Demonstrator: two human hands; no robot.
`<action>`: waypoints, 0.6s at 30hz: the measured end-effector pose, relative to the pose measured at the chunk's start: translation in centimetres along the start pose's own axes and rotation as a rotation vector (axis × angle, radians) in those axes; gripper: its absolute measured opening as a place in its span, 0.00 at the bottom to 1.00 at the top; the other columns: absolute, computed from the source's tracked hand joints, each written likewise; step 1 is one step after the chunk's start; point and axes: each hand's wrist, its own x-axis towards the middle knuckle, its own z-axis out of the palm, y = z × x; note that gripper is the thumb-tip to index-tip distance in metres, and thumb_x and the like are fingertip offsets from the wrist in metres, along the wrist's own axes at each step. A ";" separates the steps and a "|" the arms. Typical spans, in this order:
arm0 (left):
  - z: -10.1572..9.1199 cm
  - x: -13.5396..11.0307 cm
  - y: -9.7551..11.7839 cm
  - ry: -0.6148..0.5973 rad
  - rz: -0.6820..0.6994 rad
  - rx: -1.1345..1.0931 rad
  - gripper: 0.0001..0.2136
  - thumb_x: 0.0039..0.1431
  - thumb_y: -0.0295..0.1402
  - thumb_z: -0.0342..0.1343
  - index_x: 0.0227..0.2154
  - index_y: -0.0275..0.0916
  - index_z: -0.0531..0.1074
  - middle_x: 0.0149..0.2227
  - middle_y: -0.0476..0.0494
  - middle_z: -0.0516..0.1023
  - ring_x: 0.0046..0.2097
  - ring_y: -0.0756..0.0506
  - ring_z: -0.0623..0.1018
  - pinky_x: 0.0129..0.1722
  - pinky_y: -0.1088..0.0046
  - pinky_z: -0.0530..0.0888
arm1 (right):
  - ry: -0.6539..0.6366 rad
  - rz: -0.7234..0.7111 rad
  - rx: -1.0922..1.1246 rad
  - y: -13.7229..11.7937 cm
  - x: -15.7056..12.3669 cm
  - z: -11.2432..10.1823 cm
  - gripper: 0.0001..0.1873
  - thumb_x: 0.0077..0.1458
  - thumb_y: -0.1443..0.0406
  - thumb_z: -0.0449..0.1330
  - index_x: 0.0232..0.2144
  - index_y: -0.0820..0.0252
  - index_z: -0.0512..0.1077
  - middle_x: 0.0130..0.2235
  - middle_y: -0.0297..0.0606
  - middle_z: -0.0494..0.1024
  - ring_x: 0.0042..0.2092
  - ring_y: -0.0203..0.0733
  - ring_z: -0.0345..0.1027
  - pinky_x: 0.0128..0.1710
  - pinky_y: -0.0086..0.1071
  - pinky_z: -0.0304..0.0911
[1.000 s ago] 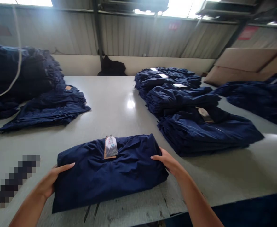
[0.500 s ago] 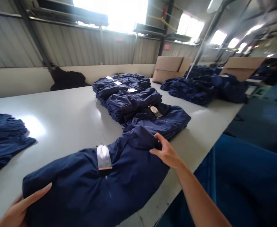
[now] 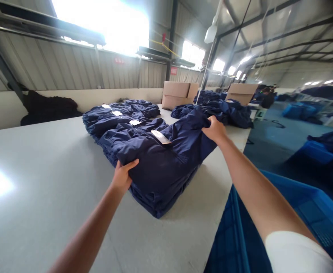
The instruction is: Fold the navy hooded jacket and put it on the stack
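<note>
A folded navy garment (image 3: 166, 159) with a paper tag (image 3: 161, 137) lies on top of the nearest stack of folded navy garments (image 3: 160, 193) on the grey table (image 3: 41, 182). My left hand (image 3: 123, 176) grips its near-left edge, fingers curled over the cloth. My right hand (image 3: 215, 129) is closed on its far-right corner, arm stretched out. Both hands hold the garment against the stack.
More tagged navy stacks (image 3: 112, 117) run back along the table. Loose navy garments (image 3: 217, 110) and two cardboard boxes (image 3: 179, 94) sit at the far end. A blue crate (image 3: 297, 212) stands by the table's right edge. A dark heap (image 3: 49, 108) lies at the wall.
Both hands have carried the folded garment from the table in front of me to the right and set it on the nearest stack. My view has swung right.
</note>
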 end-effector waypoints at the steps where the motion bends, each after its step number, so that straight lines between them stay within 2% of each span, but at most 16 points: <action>1: 0.4 0.9 -2.0 0.023 -0.034 -0.049 0.39 0.40 0.38 0.78 0.58 0.44 0.71 0.51 0.39 0.82 0.52 0.34 0.83 0.52 0.53 0.81 | -0.015 0.037 -0.038 0.2 0.3 1.7 0.32 0.59 0.66 0.62 0.64 0.68 0.66 0.58 0.63 0.74 0.56 0.59 0.69 0.54 0.49 0.60; 3: 0.2 1.8 -5.6 0.157 -0.157 -0.007 0.40 0.39 0.34 0.78 0.57 0.44 0.68 0.52 0.38 0.80 0.50 0.36 0.83 0.51 0.55 0.80 | -0.058 0.106 -0.100 0.6 -0.7 5.7 0.34 0.60 0.64 0.63 0.67 0.68 0.64 0.64 0.68 0.67 0.63 0.66 0.62 0.57 0.55 0.57; 5: -0.8 2.0 -8.0 0.353 -0.222 0.175 0.39 0.42 0.34 0.76 0.58 0.42 0.66 0.55 0.36 0.77 0.50 0.37 0.82 0.51 0.54 0.80 | -0.153 0.178 -0.132 0.9 -2.9 9.8 0.36 0.61 0.57 0.65 0.67 0.66 0.66 0.66 0.67 0.65 0.64 0.72 0.62 0.58 0.60 0.58; 6: -1.3 2.0 -8.5 0.440 -0.165 0.296 0.39 0.44 0.34 0.75 0.59 0.41 0.64 0.58 0.34 0.74 0.52 0.37 0.80 0.52 0.53 0.79 | -0.244 0.191 -0.168 1.1 -4.1 11.6 0.38 0.63 0.51 0.62 0.70 0.60 0.63 0.68 0.62 0.63 0.66 0.72 0.60 0.60 0.61 0.58; 8: -1.7 2.1 -8.1 0.513 0.144 0.563 0.36 0.49 0.33 0.72 0.60 0.41 0.64 0.63 0.31 0.67 0.59 0.36 0.76 0.57 0.52 0.76 | -0.298 0.146 -0.216 1.2 -6.3 14.3 0.39 0.67 0.45 0.56 0.72 0.54 0.59 0.72 0.56 0.59 0.69 0.70 0.55 0.64 0.62 0.53; 9: -1.6 2.2 -7.4 0.468 0.343 0.713 0.32 0.53 0.33 0.70 0.60 0.42 0.66 0.65 0.32 0.66 0.63 0.35 0.73 0.60 0.52 0.74 | -0.289 0.108 -0.233 1.2 -7.2 15.1 0.39 0.68 0.43 0.52 0.73 0.53 0.57 0.73 0.53 0.57 0.71 0.69 0.52 0.67 0.63 0.49; 11: -0.4 2.8 -5.8 0.224 0.672 1.013 0.19 0.63 0.33 0.62 0.56 0.44 0.71 0.65 0.35 0.67 0.68 0.35 0.67 0.68 0.50 0.66 | -0.225 0.043 -0.230 0.8 -8.3 15.9 0.38 0.70 0.43 0.48 0.73 0.53 0.57 0.74 0.51 0.56 0.74 0.65 0.47 0.70 0.63 0.43; 12: 0.4 3.2 -5.1 0.071 0.756 1.151 0.16 0.67 0.34 0.57 0.55 0.45 0.73 0.66 0.37 0.69 0.70 0.35 0.65 0.71 0.48 0.62 | -0.204 0.025 -0.212 0.5 -8.7 16.0 0.38 0.70 0.43 0.47 0.74 0.52 0.57 0.74 0.51 0.56 0.74 0.64 0.46 0.71 0.63 0.41; 13: 1.3 3.6 -4.7 -0.058 0.769 1.279 0.15 0.69 0.37 0.55 0.56 0.46 0.74 0.67 0.37 0.69 0.72 0.33 0.61 0.72 0.45 0.57 | -0.201 0.015 -0.187 0.1 -8.9 15.9 0.39 0.70 0.41 0.46 0.74 0.51 0.57 0.75 0.50 0.56 0.75 0.63 0.45 0.71 0.63 0.40; 14: 2.1 4.0 -4.6 -0.147 0.707 1.395 0.19 0.69 0.43 0.54 0.59 0.47 0.74 0.69 0.37 0.67 0.74 0.30 0.58 0.72 0.40 0.54 | -0.221 0.009 -0.158 -0.4 -9.1 15.9 0.41 0.68 0.39 0.45 0.74 0.49 0.56 0.75 0.48 0.55 0.75 0.63 0.44 0.71 0.64 0.39; 15: 2.8 4.4 -4.8 -0.200 0.576 1.494 0.25 0.67 0.51 0.55 0.63 0.48 0.72 0.71 0.35 0.64 0.74 0.24 0.56 0.71 0.33 0.52 | -0.268 0.007 -0.134 -0.9 -9.2 15.9 0.43 0.67 0.36 0.45 0.74 0.46 0.56 0.76 0.47 0.55 0.75 0.64 0.43 0.71 0.66 0.38; 17: 3.6 5.2 -5.7 -0.252 0.198 1.611 0.40 0.59 0.66 0.54 0.69 0.51 0.66 0.75 0.33 0.57 0.73 0.15 0.54 0.65 0.23 0.52 | -0.408 0.006 -0.104 -1.8 -9.5 16.1 0.46 0.63 0.32 0.46 0.74 0.43 0.56 0.76 0.44 0.53 0.76 0.66 0.40 0.71 0.69 0.35; 18: 3.7 5.5 -6.3 -0.280 0.023 1.621 0.45 0.55 0.71 0.51 0.70 0.52 0.64 0.76 0.32 0.55 0.72 0.13 0.55 0.63 0.21 0.54 | -0.477 0.008 -0.098 -2.2 -9.7 16.2 0.47 0.62 0.31 0.46 0.74 0.43 0.56 0.77 0.44 0.52 0.76 0.67 0.39 0.71 0.70 0.34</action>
